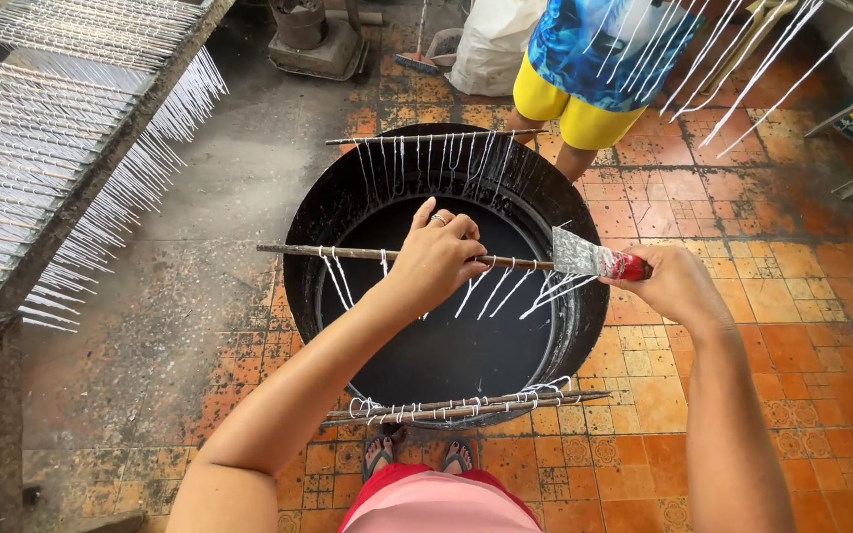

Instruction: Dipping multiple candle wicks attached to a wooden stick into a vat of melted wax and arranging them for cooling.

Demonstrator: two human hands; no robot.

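Black basin: a wide round tub (584,326) with glossy dark walls sits on the tiled floor, white drips streaking its rim.
Held rod: a thin brown stick (348,253) lies level across the basin's mouth, with white waxed strings (486,289) hanging from it in stiff, slanted strands.
Left hand: the left hand (438,259) is closed around the rod near its middle, fingers curled over the top, a ring on one finger.
Right hand: the right hand (676,284) is clamped on the red handle of a flat metal scraper (584,255); the wax-crusted blade lies against the rod's right end, just beside the left hand.
Other rods: one strung stick (436,138) rests on the far rim, a bundle of sticks (466,405) on the near rim.
Rack: a rough wooden frame (101,168) at left carries rows of thin white tapers (61,128).
Floor: worn orange patterned tiles (723,395), grey and stained at left.
Another person: yellow shorts (575,114) and a blue shirt, standing beyond the basin.
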